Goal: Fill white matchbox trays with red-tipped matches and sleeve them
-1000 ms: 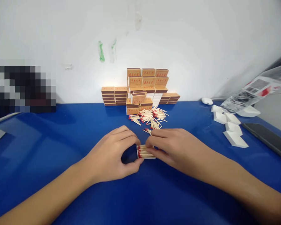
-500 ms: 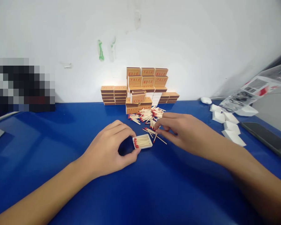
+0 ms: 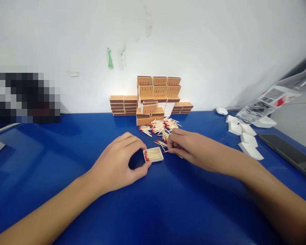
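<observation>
Between the thumb and fingers of my left hand (image 3: pixel 123 158), the white inner tray (image 3: pixel 161 158) of a matchbox is held at its left end, flat on the blue table. Several matches (image 3: pixel 153 154) lie side by side in it, red heads to the left. Just right of the tray, my right hand (image 3: pixel 186 144) pinches a match (image 3: pixel 165 151) close to the table, its red head poking out left of the fingertips. Loose matches (image 3: pixel 161 143) lie beside these fingers, and a larger heap of matches (image 3: pixel 159 126) spreads behind them, partly covered by the hand.
Stacked matchboxes (image 3: pixel 160 91) stand against the wall behind the heap, with lower stacks (image 3: pixel 123 105) at the left. White folded pieces (image 3: pixel 248 140), a white earphone case (image 3: pixel 221 111), a clear plastic bottle (image 3: pixel 267 102) and a dark phone (image 3: pixel 288 151) lie at the right.
My right hand has moved slightly down, and its fingers have closed on a match beside the tray. My left hand still holds the tray. The view has shifted a little.
</observation>
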The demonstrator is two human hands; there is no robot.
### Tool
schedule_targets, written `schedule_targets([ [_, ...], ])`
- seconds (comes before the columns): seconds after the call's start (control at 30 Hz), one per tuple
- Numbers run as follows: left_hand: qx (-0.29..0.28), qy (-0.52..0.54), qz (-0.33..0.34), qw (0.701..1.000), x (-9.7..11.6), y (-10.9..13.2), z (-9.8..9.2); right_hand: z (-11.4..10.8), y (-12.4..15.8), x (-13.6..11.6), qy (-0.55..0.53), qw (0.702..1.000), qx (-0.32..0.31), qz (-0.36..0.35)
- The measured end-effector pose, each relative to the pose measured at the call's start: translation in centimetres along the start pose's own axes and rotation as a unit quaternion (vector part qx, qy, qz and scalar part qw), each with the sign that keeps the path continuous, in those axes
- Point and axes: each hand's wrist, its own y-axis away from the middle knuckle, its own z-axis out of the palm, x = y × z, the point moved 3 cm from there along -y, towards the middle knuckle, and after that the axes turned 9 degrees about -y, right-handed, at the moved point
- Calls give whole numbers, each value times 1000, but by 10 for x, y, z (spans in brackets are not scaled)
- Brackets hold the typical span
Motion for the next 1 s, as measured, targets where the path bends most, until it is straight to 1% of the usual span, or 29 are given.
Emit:
schedule_targets([
  [0.07,1,2,0,1000,0,0,0,-1,0,-4,-7,1000,14,13],
  [0.1,-2,4,0,1000,0,0,1,-2,0,-7,-14,999,34,14],
  [0.2,-8,7,1,1000,0,1,2,3,-1,-22,-45,993,105,-8],
  [0.23,-9,7,2,1000,0,1,2,6,-1,-27,-54,992,116,-20],
  [0.33,-7,3,3,1000,0,2,2,15,-2,-36,-55,992,104,-45],
  [0.37,-6,3,3,1000,0,2,2,16,-2,-35,-48,992,106,-45],
  [0.43,-2,8,3,1000,1,2,1,12,-2,-28,-30,989,139,-30],
  [0.53,9,13,5,1000,2,1,1,3,-4,-14,-12,980,200,18],
  [0.6,9,13,4,1000,2,1,1,3,-6,-8,-19,975,213,51],
  [0.7,-3,13,-3,1000,1,1,3,11,-9,-7,-30,975,205,85],
  [0.8,-4,9,-4,1000,0,2,3,19,-11,-8,-12,978,179,105],
  [1.0,-1,10,-2,1000,0,1,4,20,-13,-8,12,985,115,131],
])
